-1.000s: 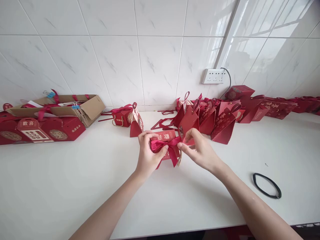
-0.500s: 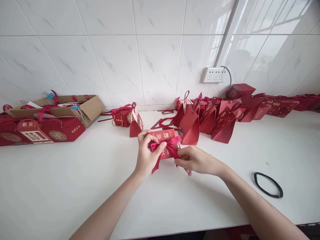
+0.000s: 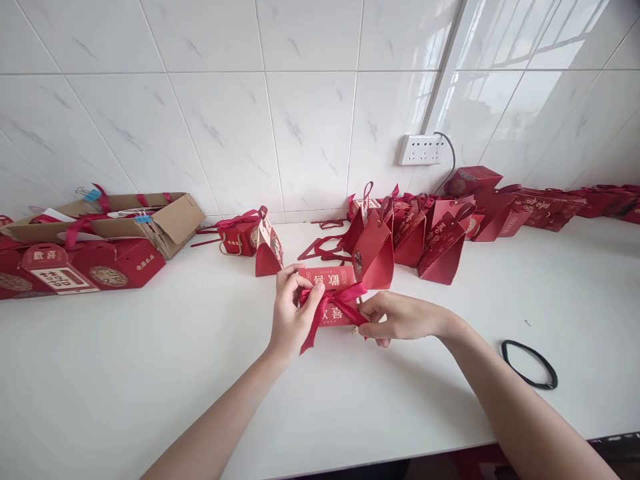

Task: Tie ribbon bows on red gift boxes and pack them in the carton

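Note:
A small red gift box with gold characters lies on the white counter in front of me. A dark red satin ribbon bow is tied across it. My left hand is closed, pinching the bow's left loop with thumb and fingers. My right hand is closed on the ribbon's right tail at the box's lower right corner. One ribbon tail hangs down between my hands.
Several red paper gift bags stand behind the box near the wall. A small red box with ribbon sits back left. A cardboard carton and long red boxes lie far left. A black hair tie lies right. A wall socket is above.
My right hand dropped from above the bow to the box's lower right side, pulling the ribbon tail. My left hand kept its pinch on the left loop.

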`<state>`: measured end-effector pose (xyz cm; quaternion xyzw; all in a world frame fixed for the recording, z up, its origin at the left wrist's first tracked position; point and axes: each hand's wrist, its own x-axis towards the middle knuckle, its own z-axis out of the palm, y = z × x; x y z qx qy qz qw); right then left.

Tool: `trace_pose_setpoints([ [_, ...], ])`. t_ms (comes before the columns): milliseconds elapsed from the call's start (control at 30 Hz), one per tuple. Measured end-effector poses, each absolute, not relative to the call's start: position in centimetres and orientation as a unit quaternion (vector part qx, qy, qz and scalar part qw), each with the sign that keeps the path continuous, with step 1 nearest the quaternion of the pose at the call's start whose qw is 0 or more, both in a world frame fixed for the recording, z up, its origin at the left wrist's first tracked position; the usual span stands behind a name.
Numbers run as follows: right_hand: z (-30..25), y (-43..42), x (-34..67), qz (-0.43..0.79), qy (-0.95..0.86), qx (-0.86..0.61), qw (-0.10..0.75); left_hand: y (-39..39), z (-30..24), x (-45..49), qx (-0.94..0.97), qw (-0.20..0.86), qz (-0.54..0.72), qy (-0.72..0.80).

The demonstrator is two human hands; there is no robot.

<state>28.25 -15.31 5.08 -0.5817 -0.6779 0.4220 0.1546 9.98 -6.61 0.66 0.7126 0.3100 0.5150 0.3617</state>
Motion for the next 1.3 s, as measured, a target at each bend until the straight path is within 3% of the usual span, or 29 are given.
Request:
trace_pose_setpoints([
  [133,4.7,-15.1,28.5,0.393,-0.694,-0.579,0.169,-6.2,0.5,9.8,0.710,0.373,0.514,0.303],
  [500,5.1,-15.2,29.1,0.451,-0.682,-0.561,0.129,-6.2,0.0,9.7,0.722,0.403,0.498,0.261],
  [567,5.1,-15.2,29.5,0.464,-0.669,-0.556,0.168,-6.0,-0.2,9.5,0.741,0.399,0.488,0.233],
  [733,4.6,-14.9,29.4,0.411,-0.616,-0.548,0.388,-5.9,-0.4,9.4,0.745,0.385,0.493,0.233],
  [1033,4.0,-14.0,28.5,0.347,-0.591,-0.560,0.465,-6.8,0.0,9.9,0.694,0.386,0.518,0.320],
  [1300,3.6,-13.5,28.0,0.392,-0.566,-0.532,0.493,-6.9,-0.2,10.3,0.676,0.374,0.533,0.345],
])
